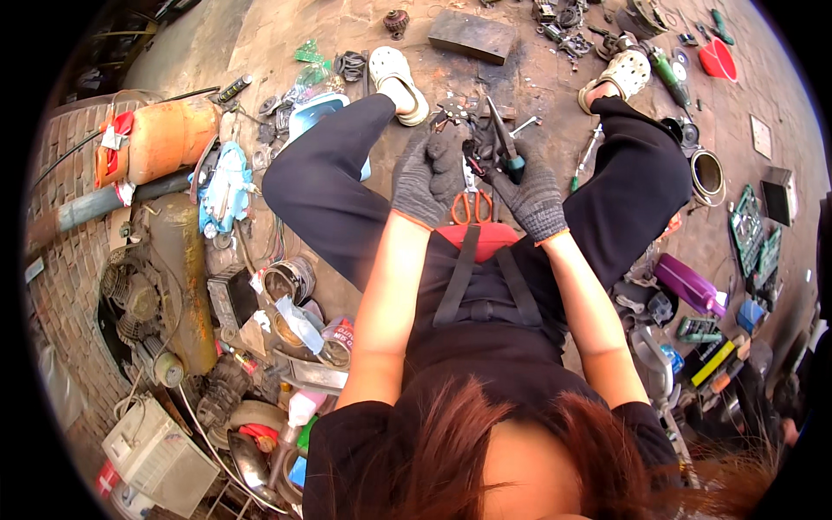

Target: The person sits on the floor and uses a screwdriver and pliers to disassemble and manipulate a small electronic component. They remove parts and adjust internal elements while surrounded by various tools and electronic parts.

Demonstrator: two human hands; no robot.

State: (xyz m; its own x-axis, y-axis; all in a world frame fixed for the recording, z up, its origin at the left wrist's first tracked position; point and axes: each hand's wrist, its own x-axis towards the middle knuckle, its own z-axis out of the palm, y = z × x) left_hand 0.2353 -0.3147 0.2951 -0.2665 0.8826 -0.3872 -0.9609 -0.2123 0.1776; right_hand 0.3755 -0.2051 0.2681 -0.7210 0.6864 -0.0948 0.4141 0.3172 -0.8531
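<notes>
My left hand, in a dark grey knit glove, is closed, with its fingers curled toward the middle. What it holds is too small and dark to make out. My right hand, in a matching glove, grips a tool that looks like pliers, with a dark tapered jaw pointing away from me and a teal handle. Between the two hands is a small dark piece with a bit of red. Orange-handled scissors lie just below it, in front of a red surface between my thighs.
Ahead lie a dark metal block and a copper-wound part. A screwdriver, an angle grinder and a red bucket are on the right. Left stand an orange gas cylinder, cans and scrap.
</notes>
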